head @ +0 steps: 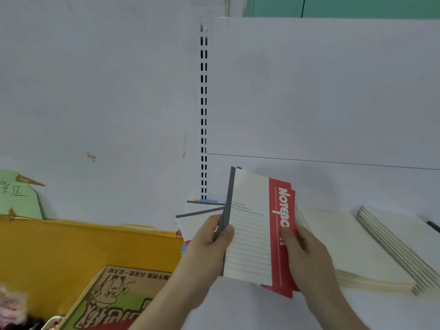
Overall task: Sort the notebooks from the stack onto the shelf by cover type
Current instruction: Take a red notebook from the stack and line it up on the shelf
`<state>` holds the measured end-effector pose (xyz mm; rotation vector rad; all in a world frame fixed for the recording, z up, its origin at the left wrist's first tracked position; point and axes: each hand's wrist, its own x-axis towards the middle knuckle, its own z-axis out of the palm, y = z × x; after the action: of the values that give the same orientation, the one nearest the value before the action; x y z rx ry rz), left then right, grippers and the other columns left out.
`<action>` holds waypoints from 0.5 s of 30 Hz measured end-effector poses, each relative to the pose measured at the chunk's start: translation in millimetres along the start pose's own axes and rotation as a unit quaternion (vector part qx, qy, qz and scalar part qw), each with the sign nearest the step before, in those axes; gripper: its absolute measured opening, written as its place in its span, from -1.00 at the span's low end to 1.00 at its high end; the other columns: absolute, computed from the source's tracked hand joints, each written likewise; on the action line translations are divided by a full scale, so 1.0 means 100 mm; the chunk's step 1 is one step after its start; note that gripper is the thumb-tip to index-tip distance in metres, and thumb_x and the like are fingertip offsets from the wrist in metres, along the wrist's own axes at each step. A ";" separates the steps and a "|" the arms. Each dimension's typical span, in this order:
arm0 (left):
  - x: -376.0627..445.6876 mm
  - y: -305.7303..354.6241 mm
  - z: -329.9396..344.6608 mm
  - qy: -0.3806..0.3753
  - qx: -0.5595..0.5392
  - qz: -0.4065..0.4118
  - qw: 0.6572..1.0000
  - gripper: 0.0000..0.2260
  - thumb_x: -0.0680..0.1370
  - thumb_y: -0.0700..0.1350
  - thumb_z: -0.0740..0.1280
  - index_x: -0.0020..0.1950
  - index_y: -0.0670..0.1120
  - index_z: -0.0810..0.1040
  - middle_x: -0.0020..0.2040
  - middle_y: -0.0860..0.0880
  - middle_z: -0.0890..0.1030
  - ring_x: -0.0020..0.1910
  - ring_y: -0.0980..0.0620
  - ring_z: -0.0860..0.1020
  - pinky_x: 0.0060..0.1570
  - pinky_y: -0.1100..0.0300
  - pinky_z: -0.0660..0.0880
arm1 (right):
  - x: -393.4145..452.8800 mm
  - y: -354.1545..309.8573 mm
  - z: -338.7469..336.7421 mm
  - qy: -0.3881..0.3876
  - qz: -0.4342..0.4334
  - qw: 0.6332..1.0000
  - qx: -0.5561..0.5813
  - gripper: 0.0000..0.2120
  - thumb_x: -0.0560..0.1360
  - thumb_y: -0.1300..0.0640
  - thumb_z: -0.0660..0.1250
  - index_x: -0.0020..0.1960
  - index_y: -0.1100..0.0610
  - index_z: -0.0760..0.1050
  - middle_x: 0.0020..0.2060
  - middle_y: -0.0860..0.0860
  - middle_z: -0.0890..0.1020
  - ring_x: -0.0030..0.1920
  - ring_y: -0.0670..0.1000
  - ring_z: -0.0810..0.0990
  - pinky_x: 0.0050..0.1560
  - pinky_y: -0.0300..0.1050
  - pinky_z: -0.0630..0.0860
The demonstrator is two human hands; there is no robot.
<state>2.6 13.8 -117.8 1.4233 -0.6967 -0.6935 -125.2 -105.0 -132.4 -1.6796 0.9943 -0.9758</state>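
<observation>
White shelf (333, 186), glossy red-banded notebook (252, 229)

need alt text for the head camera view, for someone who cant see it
Two hands hold a red and white lined notebook over a white shelf: the left hand grips its grey spine, the right hand its red edge. Cream notebook stacks lie to the right, fanned lined notebooks behind the left hand, and a yellow bin at left.
</observation>
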 end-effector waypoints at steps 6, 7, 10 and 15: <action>0.02 -0.05 0.13 0.096 0.042 0.034 0.994 -0.76 0.71 0.04 0.11 0.07 0.04 0.56 -0.04 0.08 0.67 0.01 0.07 0.62 -0.04 0.18 0.57 | -0.04 -0.01 0.08 -0.031 0.070 0.993 0.086 -0.80 0.59 -0.14 0.24 0.09 -0.05 0.47 -0.11 -0.12 0.69 -0.10 -0.05 0.69 0.02 0.04 0.58; 0.05 -0.03 0.10 0.092 0.082 0.043 0.991 -0.74 0.71 0.06 0.10 0.07 0.03 0.56 -0.03 0.06 0.66 0.00 0.07 0.61 -0.09 0.21 0.56 | -0.04 -0.02 0.07 -0.024 0.055 0.996 0.073 -0.80 0.59 -0.13 0.24 0.11 -0.05 0.47 -0.08 -0.13 0.68 -0.09 -0.06 0.68 -0.03 -0.01 0.57; 0.19 0.01 -0.08 0.064 0.216 0.083 0.971 -0.67 0.70 0.08 0.09 -0.02 -0.03 0.58 -0.12 0.04 0.67 -0.11 0.07 0.62 -0.06 0.11 0.58 | -0.02 -0.06 -0.01 0.011 0.006 0.999 0.037 -0.82 0.60 -0.08 0.24 0.15 -0.05 0.45 -0.04 -0.15 0.64 -0.09 -0.11 0.64 -0.19 -0.16 0.47; 0.61 0.01 -0.44 0.087 0.568 0.108 0.812 -0.72 0.67 0.10 0.16 0.28 0.02 0.50 0.18 0.01 0.61 0.12 0.01 0.55 0.12 0.12 0.51 | -0.01 -0.06 -0.12 0.042 0.003 0.998 0.037 -0.86 0.62 -0.02 0.21 0.15 -0.02 0.39 -0.07 -0.19 0.58 -0.12 -0.16 0.56 -0.23 -0.20 0.40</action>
<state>75.5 -6.4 -117.2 2.3923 -1.1921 0.1395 -135.1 -106.0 -123.9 -1.5850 1.0050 -1.0750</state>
